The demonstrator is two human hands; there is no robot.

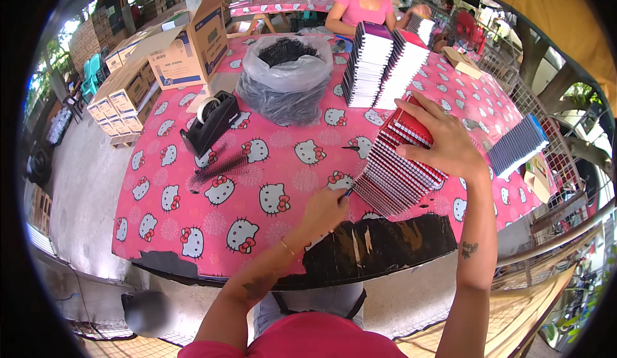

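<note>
Fingers (pixel 432 108) at edge of red notebooks (pixel 400 173)

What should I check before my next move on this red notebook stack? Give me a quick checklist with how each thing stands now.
1. Right hand steadying the red notebook stack: ok, spread over its upper part.
2. Left hand at the stack: ok, by its near left corner, holding a slim dark item.
3. Tape dispenser away from the stack: ok, it stands apart to the left.
4. Loose black coils cleared from the table: not ok, some lie by the dispenser.
5. Every notebook fully bound: cannot tell, details too small.
</note>
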